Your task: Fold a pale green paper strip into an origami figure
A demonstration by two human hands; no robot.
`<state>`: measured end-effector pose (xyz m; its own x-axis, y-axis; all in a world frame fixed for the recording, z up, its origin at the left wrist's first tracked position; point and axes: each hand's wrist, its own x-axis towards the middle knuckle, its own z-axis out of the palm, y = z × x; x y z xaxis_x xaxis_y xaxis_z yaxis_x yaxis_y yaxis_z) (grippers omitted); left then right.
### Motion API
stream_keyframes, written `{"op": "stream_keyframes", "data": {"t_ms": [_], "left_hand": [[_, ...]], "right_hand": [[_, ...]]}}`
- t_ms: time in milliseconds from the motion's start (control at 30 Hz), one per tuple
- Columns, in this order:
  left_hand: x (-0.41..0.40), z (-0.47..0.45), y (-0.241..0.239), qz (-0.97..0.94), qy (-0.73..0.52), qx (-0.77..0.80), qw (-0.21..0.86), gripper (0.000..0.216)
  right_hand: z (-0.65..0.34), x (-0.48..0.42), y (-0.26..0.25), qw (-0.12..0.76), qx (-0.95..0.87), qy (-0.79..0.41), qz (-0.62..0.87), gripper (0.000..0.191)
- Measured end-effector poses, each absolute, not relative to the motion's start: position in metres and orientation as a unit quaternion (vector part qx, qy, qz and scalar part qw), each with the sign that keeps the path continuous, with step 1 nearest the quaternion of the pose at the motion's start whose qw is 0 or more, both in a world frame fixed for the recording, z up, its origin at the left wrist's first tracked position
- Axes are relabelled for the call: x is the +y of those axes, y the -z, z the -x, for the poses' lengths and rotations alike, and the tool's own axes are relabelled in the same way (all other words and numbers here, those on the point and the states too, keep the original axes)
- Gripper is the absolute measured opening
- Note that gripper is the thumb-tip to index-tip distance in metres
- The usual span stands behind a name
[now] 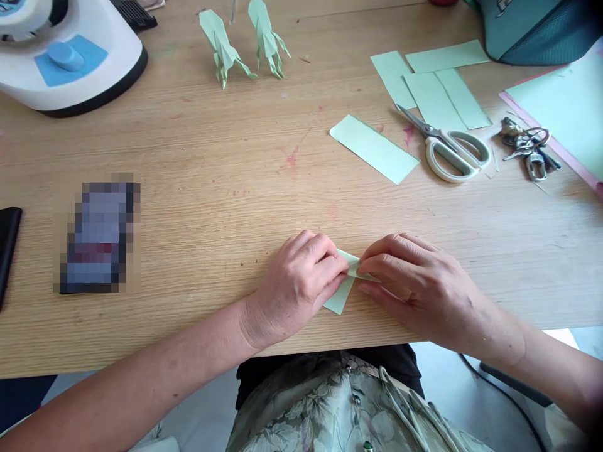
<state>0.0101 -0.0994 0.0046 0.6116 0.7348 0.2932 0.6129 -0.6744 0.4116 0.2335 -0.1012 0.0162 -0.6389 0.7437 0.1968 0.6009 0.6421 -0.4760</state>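
Where the bench (211, 188) met the left edge of the view, a flat black object (9, 251) lay partly cut off, and behind it stood the white base (98, 56) of a device, with a blue knob (66, 56) on top. In front of that base lay a phone (97, 235), its screen blurred out. Next came two folded pale green paper figures (221, 50), standing near each other toward the back. At the front, the left hand (304, 282) had its grip closed, thumb and fingers pinching a folded green paper piece (340, 301) close to the near edge of the bench. That piece lay between the two hands, one end slanting down toward the edge and a narrow folded part reaching right. Behind it, well apart, a loose green strip (374, 149) lay flat. The right hand (419, 285) had its grip nearly closed, fingertips at the narrow part and thumb just below; whether the thumb pressed the paper could not be told. Farther back, several green paper pieces (436, 97) overlapped, and scissors (452, 147) lay with the blade tip at them. Beyond the scissors' handles were a bunch of keys (532, 147), a teal bag (537, 31) and a large pale green sheet (565, 94) over something pink-edged.
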Motion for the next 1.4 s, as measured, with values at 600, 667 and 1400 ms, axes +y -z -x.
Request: {"op": "stream_keyframes", "data": {"t_ms": [600,667,1400], "left_hand": [[-0.100,-0.008,-0.009,-0.863,-0.235,0.406,0.186,0.010],[-0.100,-0.008,-0.010,-0.847,-0.233,0.424,0.218,0.008],[-0.100,-0.011,-0.008,-0.835,-0.237,0.440,0.231,0.009]], "right_hand": [[-0.225,-0.098,-0.019,0.183,-0.843,-0.247,0.441,0.008],[-0.225,-0.097,-0.020,0.179,-0.835,-0.265,0.447,0.008],[-0.222,-0.095,-0.018,0.193,-0.820,-0.251,0.477,0.013]]}}
